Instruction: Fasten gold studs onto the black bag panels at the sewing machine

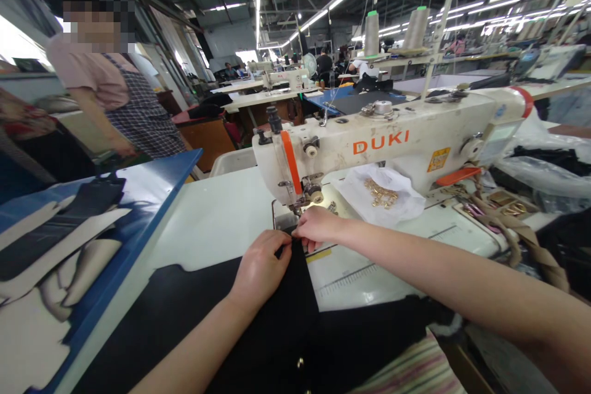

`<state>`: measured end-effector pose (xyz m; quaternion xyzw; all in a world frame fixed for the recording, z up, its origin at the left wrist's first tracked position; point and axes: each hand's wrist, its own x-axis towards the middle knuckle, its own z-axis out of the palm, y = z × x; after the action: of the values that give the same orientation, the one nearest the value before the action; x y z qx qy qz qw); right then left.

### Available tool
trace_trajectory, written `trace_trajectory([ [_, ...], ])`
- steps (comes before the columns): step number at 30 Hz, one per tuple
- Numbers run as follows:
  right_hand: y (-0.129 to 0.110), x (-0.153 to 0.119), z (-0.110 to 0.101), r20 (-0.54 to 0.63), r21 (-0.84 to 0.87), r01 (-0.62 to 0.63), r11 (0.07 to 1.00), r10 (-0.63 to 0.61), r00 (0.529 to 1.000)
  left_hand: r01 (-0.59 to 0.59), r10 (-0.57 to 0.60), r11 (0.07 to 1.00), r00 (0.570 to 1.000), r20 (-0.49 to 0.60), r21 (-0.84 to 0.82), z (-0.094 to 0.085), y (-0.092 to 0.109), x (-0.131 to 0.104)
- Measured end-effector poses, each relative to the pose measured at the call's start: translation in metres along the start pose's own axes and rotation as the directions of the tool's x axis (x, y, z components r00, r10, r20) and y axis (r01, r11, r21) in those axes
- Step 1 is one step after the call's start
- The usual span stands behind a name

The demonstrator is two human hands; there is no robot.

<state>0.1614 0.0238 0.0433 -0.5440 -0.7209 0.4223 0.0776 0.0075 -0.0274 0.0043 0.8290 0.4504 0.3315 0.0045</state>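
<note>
Left hand [262, 263] and right hand [322, 226] pinch black fabric [289, 314] by the machine [392, 143]. The fabric crosses the table's [217, 215] near edge.

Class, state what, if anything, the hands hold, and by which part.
The black material, by its far corner: the left hand and right hand pinch it there.

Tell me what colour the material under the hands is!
It's black. The material shows best in the head view.
</note>
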Motion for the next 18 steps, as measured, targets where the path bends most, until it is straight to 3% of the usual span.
trace_trajectory([
  [3,0.015,-0.011,0.002,-0.176,-0.136,0.143,0.98,-0.166,0.97,-0.017,0.017,1.0,1.0,-0.002,0.005,0.002,-0.002,0.0],
  [6,0.033,-0.025,0.008,-0.235,-0.268,0.284,0.92,-0.349,0.907,-0.019,0.019,1.0,1.0,0.013,0.011,0.002,-0.002,-0.001],
  [9,0.046,-0.032,0.015,-0.219,-0.465,0.439,0.769,-0.58,0.785,-0.009,0.008,1.0,1.0,0.024,0.008,0.003,-0.001,-0.001],
  [11,0.049,-0.033,0.019,-0.194,-0.565,0.477,0.673,-0.671,0.716,-0.003,0.003,1.0,1.0,0.024,0.004,0.003,-0.001,-0.001],
  [18,0.047,-0.028,0.022,-0.133,-0.642,0.467,0.608,-0.688,0.714,-0.008,0.008,1.0,1.0,0.012,-0.018,0.001,0.001,0.0],
])
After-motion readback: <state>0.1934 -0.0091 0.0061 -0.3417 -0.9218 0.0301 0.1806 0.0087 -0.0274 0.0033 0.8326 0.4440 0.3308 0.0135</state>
